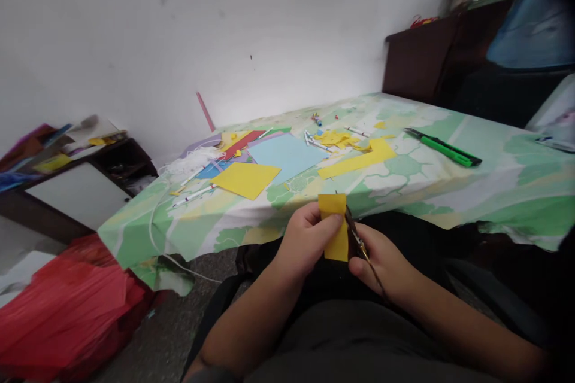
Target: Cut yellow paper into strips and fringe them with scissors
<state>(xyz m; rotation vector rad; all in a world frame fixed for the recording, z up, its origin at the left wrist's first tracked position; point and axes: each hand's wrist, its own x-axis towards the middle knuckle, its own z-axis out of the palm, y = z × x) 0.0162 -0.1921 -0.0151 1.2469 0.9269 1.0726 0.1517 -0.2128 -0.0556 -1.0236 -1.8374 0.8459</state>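
Observation:
My left hand [309,233] pinches a small yellow paper strip [336,246] upright over my lap, thumb across its front. In my right hand [381,257] are scissors [359,242], their blades pointing up along the strip's right edge. Whether the blades touch the paper I cannot tell. Part of the scissors' handles is hidden by my fingers. Just beyond my hands, on the table, lie an L-shaped yellow paper piece [359,159] and a yellow paper sheet [248,179].
A green-and-white cloth covers the table [431,182]. A green utility knife [449,148] lies at the right. Light blue paper [290,154], yellow scraps [338,139] and several markers are farther back. A white cord [155,224] hangs off the left side, near a red plastic bag [76,305].

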